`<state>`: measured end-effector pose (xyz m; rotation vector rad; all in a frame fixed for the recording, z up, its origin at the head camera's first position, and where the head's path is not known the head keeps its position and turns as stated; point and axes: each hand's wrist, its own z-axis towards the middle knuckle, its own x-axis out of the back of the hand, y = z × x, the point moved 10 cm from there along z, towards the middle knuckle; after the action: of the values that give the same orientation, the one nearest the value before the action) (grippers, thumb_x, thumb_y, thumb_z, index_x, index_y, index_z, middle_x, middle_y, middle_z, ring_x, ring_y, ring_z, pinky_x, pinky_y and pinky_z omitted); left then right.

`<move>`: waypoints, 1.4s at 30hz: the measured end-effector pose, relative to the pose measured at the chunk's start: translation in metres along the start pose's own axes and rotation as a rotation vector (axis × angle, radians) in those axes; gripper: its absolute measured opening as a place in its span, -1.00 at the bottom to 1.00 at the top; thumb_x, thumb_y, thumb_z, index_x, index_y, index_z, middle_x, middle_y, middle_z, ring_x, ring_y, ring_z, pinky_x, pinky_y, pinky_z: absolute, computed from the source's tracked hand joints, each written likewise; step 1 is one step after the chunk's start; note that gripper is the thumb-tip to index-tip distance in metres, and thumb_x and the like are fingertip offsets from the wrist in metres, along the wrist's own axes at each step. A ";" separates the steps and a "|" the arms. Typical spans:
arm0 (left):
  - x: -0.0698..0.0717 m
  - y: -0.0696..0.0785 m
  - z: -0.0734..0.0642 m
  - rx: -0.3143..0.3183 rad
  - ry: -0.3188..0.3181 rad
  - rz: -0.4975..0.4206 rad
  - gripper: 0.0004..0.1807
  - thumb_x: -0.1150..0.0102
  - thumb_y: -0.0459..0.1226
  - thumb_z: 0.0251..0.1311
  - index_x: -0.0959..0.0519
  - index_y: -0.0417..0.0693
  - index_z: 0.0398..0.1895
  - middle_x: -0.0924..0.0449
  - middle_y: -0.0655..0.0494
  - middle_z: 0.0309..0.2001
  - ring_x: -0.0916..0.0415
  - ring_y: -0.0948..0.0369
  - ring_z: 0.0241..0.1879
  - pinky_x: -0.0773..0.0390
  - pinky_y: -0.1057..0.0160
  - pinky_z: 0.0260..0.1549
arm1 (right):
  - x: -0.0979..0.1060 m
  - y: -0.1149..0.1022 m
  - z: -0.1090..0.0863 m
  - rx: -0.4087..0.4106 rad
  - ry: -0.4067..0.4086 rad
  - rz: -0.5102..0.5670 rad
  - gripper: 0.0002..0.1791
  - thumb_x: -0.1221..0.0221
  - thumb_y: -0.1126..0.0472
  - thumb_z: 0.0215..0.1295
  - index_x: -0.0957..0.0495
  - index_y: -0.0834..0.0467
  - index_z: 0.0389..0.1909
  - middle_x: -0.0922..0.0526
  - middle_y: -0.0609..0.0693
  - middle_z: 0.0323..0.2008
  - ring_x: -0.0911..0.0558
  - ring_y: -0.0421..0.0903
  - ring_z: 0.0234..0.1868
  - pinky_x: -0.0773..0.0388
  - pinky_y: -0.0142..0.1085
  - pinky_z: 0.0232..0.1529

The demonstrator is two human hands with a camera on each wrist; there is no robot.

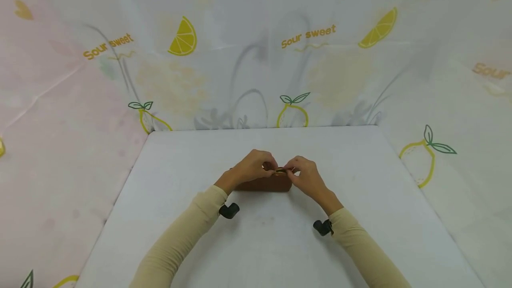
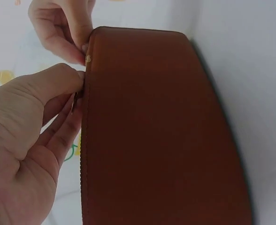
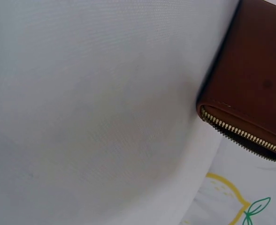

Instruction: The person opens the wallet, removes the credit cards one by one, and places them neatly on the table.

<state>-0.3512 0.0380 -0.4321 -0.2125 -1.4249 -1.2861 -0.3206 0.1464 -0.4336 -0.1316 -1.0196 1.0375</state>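
A brown leather zip wallet (image 1: 264, 184) stands on its long edge on the white table, zip side up. My left hand (image 1: 254, 165) pinches its top edge, thumb on the near face, as the left wrist view shows; a small metal piece (image 2: 74, 102) shows between thumb and fingers. Close beside it, my right hand (image 1: 306, 175) pinches the top edge near the right corner. In the right wrist view the brass zipper teeth (image 3: 243, 133) are parted at one end of the wallet, and only a sliver of finger shows at the right border.
The white table (image 1: 256, 243) spreads around the wallet. Behind and at both sides hangs a pale cloth (image 1: 240, 57) printed with lemons and lettering. Black wrist cameras sit at the left sleeve (image 1: 184, 230) and the right sleeve (image 1: 364, 248).
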 end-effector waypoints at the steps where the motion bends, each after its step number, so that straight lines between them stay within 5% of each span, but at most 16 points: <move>1: 0.001 0.000 -0.001 0.000 0.005 0.002 -0.87 -0.31 -0.45 0.11 -0.69 -0.10 -0.30 -0.63 0.18 -0.31 -0.57 0.36 -0.32 -0.55 0.46 -0.29 | 0.000 0.000 0.000 -0.002 -0.002 0.001 -0.80 -0.31 0.55 0.03 -0.66 0.20 -0.40 -0.63 -0.02 -0.37 -0.64 -0.15 -0.36 -0.62 -0.34 -0.34; 21: 0.016 -0.012 -0.025 0.058 0.061 -0.046 -0.83 -0.30 -0.46 0.12 -0.66 -0.11 -0.24 -0.63 0.18 -0.28 -0.56 0.33 -0.26 -0.56 0.42 -0.24 | 0.002 -0.006 0.003 -0.003 -0.018 -0.004 -0.81 -0.30 0.56 0.02 -0.67 0.23 -0.41 -0.62 -0.01 -0.39 -0.64 -0.15 -0.36 -0.62 -0.36 -0.33; 31: 0.023 -0.017 -0.035 0.071 0.088 -0.063 -0.83 -0.32 -0.46 0.10 -0.67 -0.09 -0.25 -0.64 0.19 -0.30 -0.59 0.34 -0.28 -0.57 0.41 -0.24 | -0.004 -0.017 0.006 0.122 -0.075 0.033 -0.76 -0.29 0.59 0.01 -0.68 0.22 -0.37 -0.66 -0.04 -0.35 -0.63 -0.15 -0.32 -0.61 -0.35 -0.32; 42: 0.029 -0.022 -0.044 0.060 0.098 -0.007 -0.82 -0.31 -0.47 0.10 -0.66 -0.08 -0.25 -0.62 0.21 -0.29 -0.57 0.35 -0.26 -0.57 0.42 -0.26 | -0.008 0.015 0.005 -0.137 -0.154 0.254 -0.78 -0.32 0.46 0.12 -0.70 0.23 -0.19 -0.72 0.03 -0.22 -0.70 -0.01 -0.18 -0.66 -0.18 -0.22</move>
<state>-0.3508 -0.0189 -0.4326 -0.1025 -1.3794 -1.2411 -0.3347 0.1471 -0.4436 -0.3031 -1.2364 1.2217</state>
